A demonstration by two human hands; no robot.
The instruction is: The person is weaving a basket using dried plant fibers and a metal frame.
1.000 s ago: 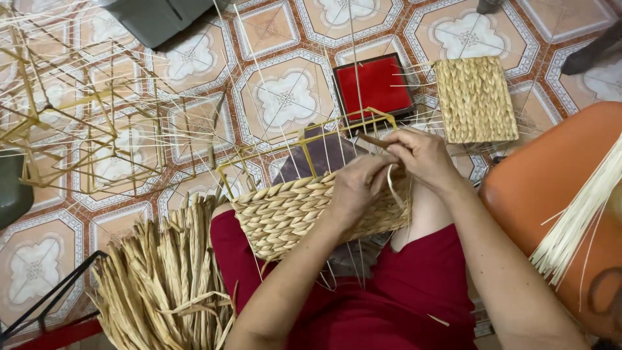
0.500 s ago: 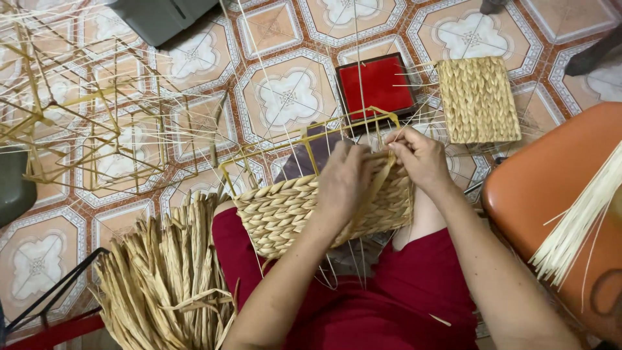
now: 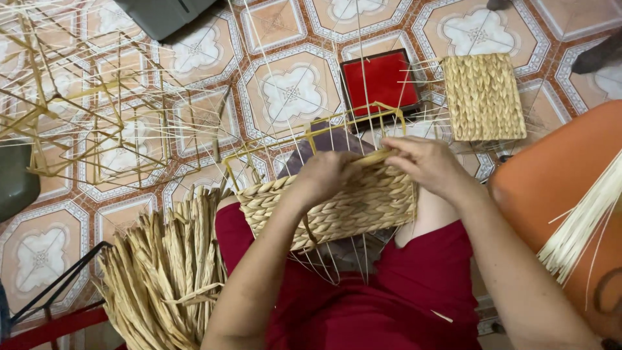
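A half-woven straw basket [image 3: 337,207] on a yellow wire frame rests on my lap over red cloth. My left hand [image 3: 327,176] grips the top edge of the woven wall, fingers curled over a straw strand. At the right end of the same top row my right hand [image 3: 427,165] pinches a flat straw strand [image 3: 376,157] that runs between both hands. Thin pale spokes rise from the frame past my fingers.
A bundle of dried straw [image 3: 162,272] lies at my left knee. Bare wire frames [image 3: 97,123] stand on the tiled floor to the left. Beyond the basket sit a red square box [image 3: 379,81] and a finished woven panel [image 3: 483,97]. An orange seat [image 3: 570,194] holds pale fibres on the right.
My left hand has slid left along the top row and my right hand has spread away from it. The strand is drawn flat between them.
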